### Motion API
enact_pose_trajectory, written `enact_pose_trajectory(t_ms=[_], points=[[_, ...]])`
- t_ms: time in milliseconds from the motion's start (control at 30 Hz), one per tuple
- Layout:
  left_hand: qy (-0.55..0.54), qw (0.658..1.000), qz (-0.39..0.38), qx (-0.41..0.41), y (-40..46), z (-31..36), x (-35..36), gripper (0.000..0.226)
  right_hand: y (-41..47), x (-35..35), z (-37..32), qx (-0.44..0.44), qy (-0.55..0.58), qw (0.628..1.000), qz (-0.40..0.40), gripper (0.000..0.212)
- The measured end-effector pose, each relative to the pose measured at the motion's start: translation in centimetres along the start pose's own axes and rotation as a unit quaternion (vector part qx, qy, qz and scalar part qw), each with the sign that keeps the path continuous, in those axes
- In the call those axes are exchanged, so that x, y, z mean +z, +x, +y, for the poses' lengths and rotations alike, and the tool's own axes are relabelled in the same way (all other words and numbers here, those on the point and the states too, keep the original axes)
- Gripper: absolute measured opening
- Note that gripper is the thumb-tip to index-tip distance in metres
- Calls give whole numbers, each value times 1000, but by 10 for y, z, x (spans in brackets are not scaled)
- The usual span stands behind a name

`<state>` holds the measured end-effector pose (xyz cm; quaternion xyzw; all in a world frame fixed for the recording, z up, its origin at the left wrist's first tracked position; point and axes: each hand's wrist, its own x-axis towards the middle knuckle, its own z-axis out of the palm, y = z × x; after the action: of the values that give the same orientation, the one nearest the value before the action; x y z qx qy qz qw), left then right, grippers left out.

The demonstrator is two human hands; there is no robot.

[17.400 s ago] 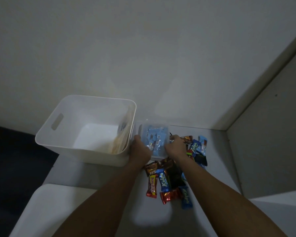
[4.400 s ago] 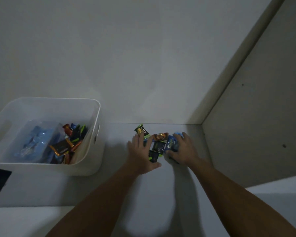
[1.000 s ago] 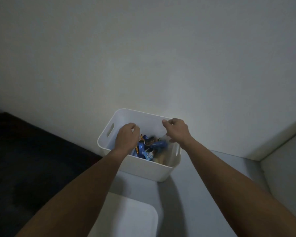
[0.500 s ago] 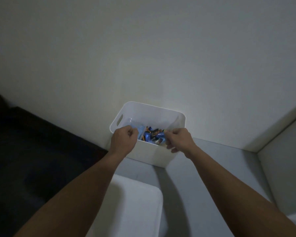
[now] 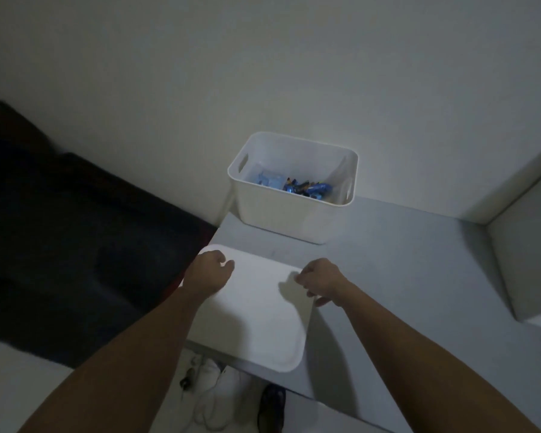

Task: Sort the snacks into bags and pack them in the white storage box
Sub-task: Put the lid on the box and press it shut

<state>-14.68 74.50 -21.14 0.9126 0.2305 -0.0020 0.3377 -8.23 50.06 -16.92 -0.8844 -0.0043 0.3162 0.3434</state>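
— Low in the middle of the head view, both hands are at the white lid lying flat on the bench. The left hand rests at the lid's far left corner, fingers loosely curled, grip not yet closed on anything. The right hand sits at the far right edge, fingers curled over it; whether it has really pinched the rim I cannot tell.

— So the lid goes on next?

— I'd judge so. Best to take both side edges evenly, lift it level, line its corners up with the rim, then press down all round.

— And the count?

— One white storage box, upper centre of the frame, open, standing on the bench. Inside, one clear bag of bluish snacks to the left and a cluster of blue wrapped snacks to the right, too small to number. One lid, two hands.
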Motion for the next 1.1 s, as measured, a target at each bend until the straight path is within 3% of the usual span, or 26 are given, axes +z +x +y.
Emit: enact_pose_trajectory(t_ms=[233, 367, 567, 667, 767, 867, 1100], points=[[159, 975, -44, -147, -24, -56, 3, 51, -13, 42, 37, 44, -99, 994, 20, 48], [105, 967, -78, -220, -29, -73, 8, 63, -15, 66, 47, 52, -109, 993, 5, 63], [16, 975, -31, -220, -32, -81, 9, 53, -18, 89, 49, 63, -54, 996, 37, 60], [18, 980, 8, -196, -34, -82, 5, 45, -18, 89, 50, 73, -15, 994, 79, 59], [26, 979, 32, -199, -36, -75, 1, 52, -20, 83, 47, 83, 0, 987, 135, 53], [36, 977, 48, -206, -37, -65, -9, 50, -24, 73, 37, 60, -2, 984, 171, 46], [-46, 979, 94, -178, -36, -28, -53, 57, -48, 37, -5, -40, -6, 974, 224, 53]])
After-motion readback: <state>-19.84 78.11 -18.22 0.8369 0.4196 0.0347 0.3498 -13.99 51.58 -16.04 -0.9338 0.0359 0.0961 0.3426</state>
